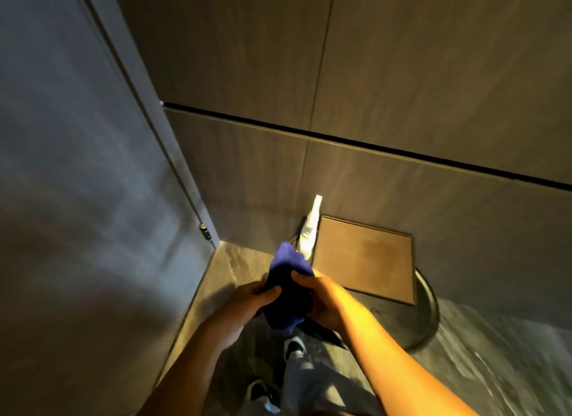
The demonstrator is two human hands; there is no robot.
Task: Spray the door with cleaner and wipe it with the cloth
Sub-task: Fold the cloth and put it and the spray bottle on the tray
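Observation:
A grey-blue door (71, 155) fills the left side of the view, its hinge near the floor. Both hands hold a bunched dark blue cloth (286, 287) in front of me, low in the middle. My left hand (247, 301) grips the cloth's left side and my right hand (322, 301) grips its right side. A white spray bottle (309, 230) stands just beyond the cloth, beside a brown panel; its lower part is hidden by the cloth.
Brown wall panels (402, 75) with a dark horizontal seam face me. A flat brown square top (365, 258) on a round dark base (428, 310) sits to the right. My legs and shoes (294, 347) are below on the stone floor.

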